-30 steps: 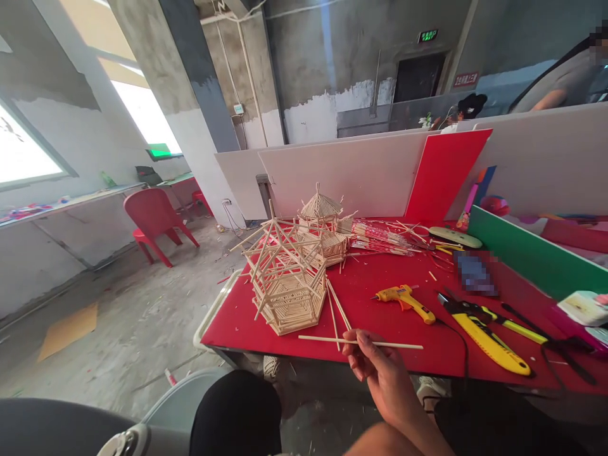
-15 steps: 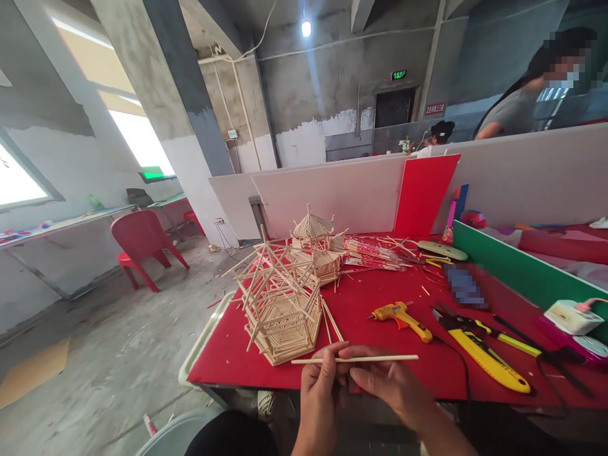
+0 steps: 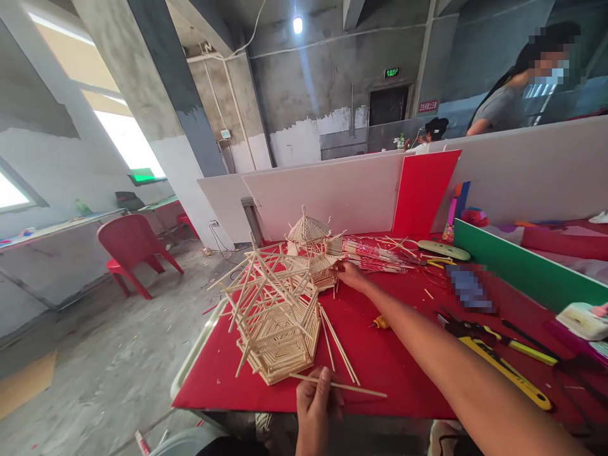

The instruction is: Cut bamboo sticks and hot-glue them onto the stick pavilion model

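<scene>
My left hand (image 3: 314,402) pinches a thin wooden stick (image 3: 356,387) between thumb and fingers, just over the front edge of the red table. Stretched across the table, my right hand (image 3: 350,277) is at the right edge of the far wooden pagoda model (image 3: 308,229). Its fingers are drawn together there; what they hold, if anything, is too small to make out. Nearer stands an open stick frame on a many-sided base (image 3: 280,345). Several loose sticks (image 3: 338,345) lie beside it. My right forearm covers most of the yellow glue gun (image 3: 380,322).
Yellow-handled cutters (image 3: 506,372) lie at the right, with a phone (image 3: 470,288) beyond. Bundled sticks (image 3: 375,254) are at the back. A green panel (image 3: 522,256) edges the right side. A red chair (image 3: 137,244) stands left; a person (image 3: 503,104) is behind the partition.
My right hand has let go of the stick and moved forward to the far model. The left hand keeps the stick, now tilted down to the right. The view has shifted slightly.
</scene>
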{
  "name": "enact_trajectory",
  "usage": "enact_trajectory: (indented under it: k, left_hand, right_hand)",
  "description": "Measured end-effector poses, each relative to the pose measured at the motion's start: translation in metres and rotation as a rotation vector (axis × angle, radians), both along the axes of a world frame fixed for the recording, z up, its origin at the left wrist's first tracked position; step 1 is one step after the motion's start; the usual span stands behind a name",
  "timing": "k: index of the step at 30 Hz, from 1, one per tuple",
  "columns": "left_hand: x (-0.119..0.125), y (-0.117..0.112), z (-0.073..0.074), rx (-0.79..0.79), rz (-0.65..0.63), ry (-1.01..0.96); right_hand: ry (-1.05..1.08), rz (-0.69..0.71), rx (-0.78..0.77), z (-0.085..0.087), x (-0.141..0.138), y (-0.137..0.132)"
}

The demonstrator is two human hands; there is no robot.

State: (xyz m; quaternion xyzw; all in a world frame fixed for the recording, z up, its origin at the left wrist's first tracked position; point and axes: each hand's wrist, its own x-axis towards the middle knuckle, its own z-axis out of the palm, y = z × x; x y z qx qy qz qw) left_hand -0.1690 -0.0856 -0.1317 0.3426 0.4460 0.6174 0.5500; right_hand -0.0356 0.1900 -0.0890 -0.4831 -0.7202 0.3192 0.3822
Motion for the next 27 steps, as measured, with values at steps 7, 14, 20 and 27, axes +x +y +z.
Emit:
enact_trajectory:
  k: [7, 14, 20, 27]
  left_hand:
    - [-0.002, 0.003, -0.009, -0.015, -0.073, 0.098]
    - [-0.001, 0.003, -0.008, -0.025, -0.042, 0.073]
    - [0.001, 0.003, -0.009, -0.002, -0.026, 0.052]
    - [0.006, 0.004, -0.008, -0.058, 0.022, -0.019]
  right_hand:
    - [-0.13, 0.043, -0.018, -0.009, -0.005, 0.024]
    - [-0.134, -0.002, 0.006, 0.027, -0.012, 0.027]
    - [-0.052, -0.03, -0.072, 0.047, -0.019, 0.035]
    - [0.026, -0.034, -0.213, 0.05, -0.008, 0.049]
